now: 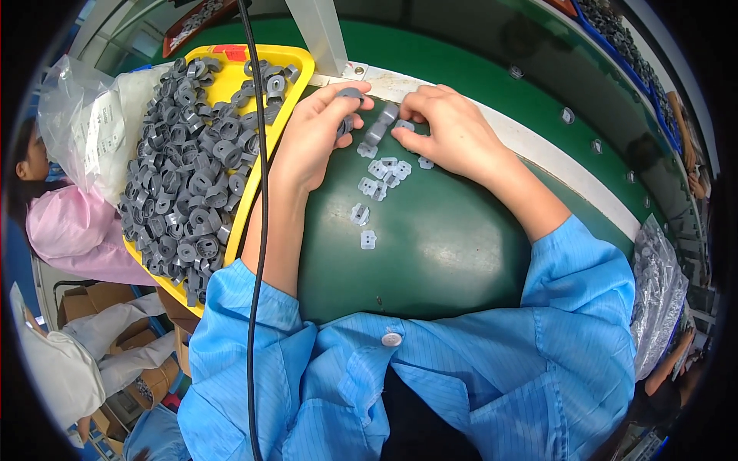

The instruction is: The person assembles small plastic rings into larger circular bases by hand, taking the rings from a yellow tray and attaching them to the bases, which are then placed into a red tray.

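My left hand (311,132) is closed around dark grey curved plastic parts (350,94), one by the thumb and another lower in the fingers. My right hand (450,131) pinches a small translucent plastic plate (404,125) between thumb and fingers. Between the two hands, a grey plastic part (381,123) stands on the green mat (430,230). Several more translucent plates (368,240) with small holes lie loose below it, some overlapping.
At left, a yellow tray (301,65) is heaped with grey parts (192,169). A black cable (257,230) hangs across the view. Beyond the white ledge (569,169), small clear parts (567,115) are spaced along a green belt. A metal post (319,34) rises at the back. People sit on both sides.
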Available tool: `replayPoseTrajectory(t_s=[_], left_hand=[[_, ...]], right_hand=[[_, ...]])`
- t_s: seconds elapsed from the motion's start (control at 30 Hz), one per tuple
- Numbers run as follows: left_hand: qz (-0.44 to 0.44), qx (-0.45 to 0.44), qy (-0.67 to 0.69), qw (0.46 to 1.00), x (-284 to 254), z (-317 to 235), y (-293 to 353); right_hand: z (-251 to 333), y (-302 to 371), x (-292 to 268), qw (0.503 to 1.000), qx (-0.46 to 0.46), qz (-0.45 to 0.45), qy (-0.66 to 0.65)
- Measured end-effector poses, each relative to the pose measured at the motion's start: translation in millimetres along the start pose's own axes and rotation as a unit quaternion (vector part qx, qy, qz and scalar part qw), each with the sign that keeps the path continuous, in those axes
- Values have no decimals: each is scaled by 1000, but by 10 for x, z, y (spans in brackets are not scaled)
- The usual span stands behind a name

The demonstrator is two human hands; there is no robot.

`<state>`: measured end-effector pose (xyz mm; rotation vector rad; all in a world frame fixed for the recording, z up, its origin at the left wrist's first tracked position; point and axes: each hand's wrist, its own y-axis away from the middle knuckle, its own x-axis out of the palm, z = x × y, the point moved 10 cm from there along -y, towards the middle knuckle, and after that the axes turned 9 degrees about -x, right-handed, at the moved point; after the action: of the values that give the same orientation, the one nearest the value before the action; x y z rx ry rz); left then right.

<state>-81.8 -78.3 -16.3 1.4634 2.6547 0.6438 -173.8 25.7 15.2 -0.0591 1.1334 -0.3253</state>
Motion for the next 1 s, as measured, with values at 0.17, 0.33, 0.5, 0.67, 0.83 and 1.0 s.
replayPoseTrajectory(t_s=[0.17, 0.33, 0.5, 0.67, 0.83, 1.0], left_hand=[[-83, 93, -135, 983, -161, -60, 17], [-144, 108, -311, 933, -125, -256, 182], [-187, 164, -581, 775, 326, -386, 341], [-193, 193, -627, 729, 325, -398, 246], [-176, 230, -586, 757, 335, -378, 215], [-185, 299, -509, 786, 334, -365, 246]], right_hand=[[55, 17, -98, 988, -75, -29, -130], [-125, 69, -148, 995, 16, -55, -76], [152, 101, -143, 990, -78, -105, 45], [-288, 65, 0, 963, 89, -25, -252], [-487, 89, 65, 905, 123, -24, -406], [-553, 82, 87, 866, 164, -56, -469]])
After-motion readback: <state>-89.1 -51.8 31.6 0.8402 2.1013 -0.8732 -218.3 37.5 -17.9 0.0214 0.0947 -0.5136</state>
